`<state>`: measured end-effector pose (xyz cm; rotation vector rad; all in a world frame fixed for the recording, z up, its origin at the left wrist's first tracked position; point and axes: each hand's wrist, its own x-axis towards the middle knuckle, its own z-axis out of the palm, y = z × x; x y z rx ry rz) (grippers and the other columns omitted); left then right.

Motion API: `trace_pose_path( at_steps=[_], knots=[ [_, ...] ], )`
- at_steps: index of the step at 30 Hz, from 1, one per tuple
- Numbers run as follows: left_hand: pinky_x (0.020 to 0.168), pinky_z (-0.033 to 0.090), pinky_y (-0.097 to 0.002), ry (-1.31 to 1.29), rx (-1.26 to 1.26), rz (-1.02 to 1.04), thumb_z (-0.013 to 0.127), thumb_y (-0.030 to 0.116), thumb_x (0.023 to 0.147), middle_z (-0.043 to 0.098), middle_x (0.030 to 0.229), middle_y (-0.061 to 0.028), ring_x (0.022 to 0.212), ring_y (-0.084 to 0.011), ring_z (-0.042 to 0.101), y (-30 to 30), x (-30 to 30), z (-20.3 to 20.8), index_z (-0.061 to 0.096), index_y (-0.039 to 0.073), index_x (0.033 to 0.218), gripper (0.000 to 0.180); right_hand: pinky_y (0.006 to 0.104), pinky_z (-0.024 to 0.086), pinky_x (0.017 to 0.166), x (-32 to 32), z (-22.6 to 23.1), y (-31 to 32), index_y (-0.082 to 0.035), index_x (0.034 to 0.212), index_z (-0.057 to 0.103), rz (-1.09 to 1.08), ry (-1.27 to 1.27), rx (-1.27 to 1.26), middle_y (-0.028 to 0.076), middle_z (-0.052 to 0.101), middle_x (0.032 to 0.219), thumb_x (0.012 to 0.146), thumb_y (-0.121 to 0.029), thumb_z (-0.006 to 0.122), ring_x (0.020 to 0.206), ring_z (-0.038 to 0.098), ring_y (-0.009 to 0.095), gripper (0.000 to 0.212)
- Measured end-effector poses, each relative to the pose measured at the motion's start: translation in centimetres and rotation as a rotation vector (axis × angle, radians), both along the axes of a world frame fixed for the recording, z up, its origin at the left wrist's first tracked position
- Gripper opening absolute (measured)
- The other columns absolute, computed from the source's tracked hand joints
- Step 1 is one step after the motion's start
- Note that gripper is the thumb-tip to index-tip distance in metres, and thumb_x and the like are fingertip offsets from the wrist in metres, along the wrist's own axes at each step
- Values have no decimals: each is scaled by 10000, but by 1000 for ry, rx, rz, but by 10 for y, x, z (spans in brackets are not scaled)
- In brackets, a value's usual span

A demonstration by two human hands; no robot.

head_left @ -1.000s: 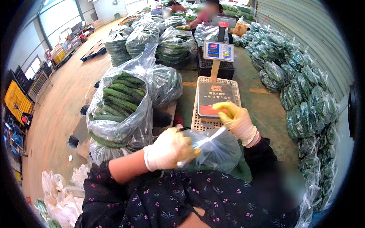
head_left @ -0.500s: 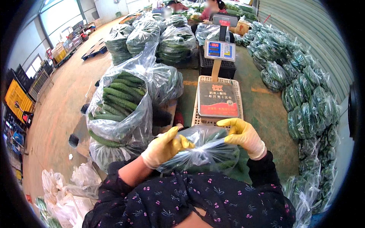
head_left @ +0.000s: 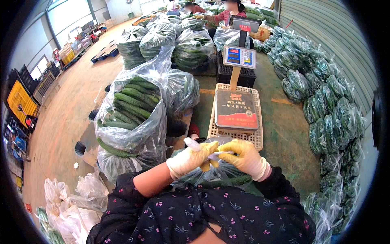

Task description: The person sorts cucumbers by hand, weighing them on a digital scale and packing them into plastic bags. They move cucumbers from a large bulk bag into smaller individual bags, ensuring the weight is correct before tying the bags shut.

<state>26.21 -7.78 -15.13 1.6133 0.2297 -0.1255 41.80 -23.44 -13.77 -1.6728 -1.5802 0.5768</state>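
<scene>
A clear plastic bag of cucumbers (head_left: 219,177) lies right in front of my body, its mouth gathered into twisted plastic. My left hand (head_left: 194,157), in a yellow-and-white glove, is closed on that gathered plastic, and a pale end of it sticks up past the thumb. Close beside it, my right hand (head_left: 241,156), gloved alike, pinches a strip of the same plastic between thumb and fingers. The fingertips of both hands nearly meet above the bag. My hands and forearms hide part of the bag.
Ahead stands a platform scale (head_left: 236,109) on a cream plastic crate (head_left: 260,142), its display (head_left: 239,56) on a post. To the left is a large open bag of cucumbers (head_left: 134,105). Packed bags (head_left: 335,122) line the right wall. Empty plastic bags (head_left: 87,191) lie lower left. People work at the back.
My hands have come together over the bag's gathered mouth; the right hand moved left and closed on the plastic. The view has shifted slightly.
</scene>
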Motion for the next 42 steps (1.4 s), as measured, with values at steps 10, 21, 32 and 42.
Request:
trace_pose_path(
  at_steps=[10, 21, 32, 42],
  knots=[
    [683, 484, -386, -688, 1241, -177, 610, 88, 672, 616, 836, -81, 802, -285, 612, -10, 16, 7, 626, 145, 976, 310, 304, 426, 961, -10, -53, 55, -25, 1242, 485, 308, 1326, -84, 95, 562, 1154, 944, -237, 498, 1067, 540, 163, 367],
    [497, 374, -363, -653, 1521, -591, 609, 206, 675, 484, 618, -11, 566, -205, 509, 16, -22, -3, 570, 166, 698, 61, 413, 513, 692, 28, -61, 40, -137, 987, 621, -145, -200, 142, 134, 658, 836, 881, -290, 540, 791, 636, 345, 203],
    [586, 395, -259, -124, 52, 266, 590, 226, 901, 548, 608, -46, 579, -115, 494, -30, -11, 16, 532, 32, 708, 279, 423, 482, 795, 15, -47, 1, -40, 1131, 561, 161, -131, 123, 185, 636, 981, 628, -367, 753, 926, 606, 364, 631],
    [687, 383, -271, -80, -99, 107, 515, 300, 924, 503, 781, -2, 724, -139, 477, -37, 31, 30, 543, 63, 826, 257, 349, 495, 759, 14, -99, -37, -15, 975, 664, -338, 440, -16, 150, 687, 914, 777, -351, 671, 836, 652, 225, 390]
  ],
)
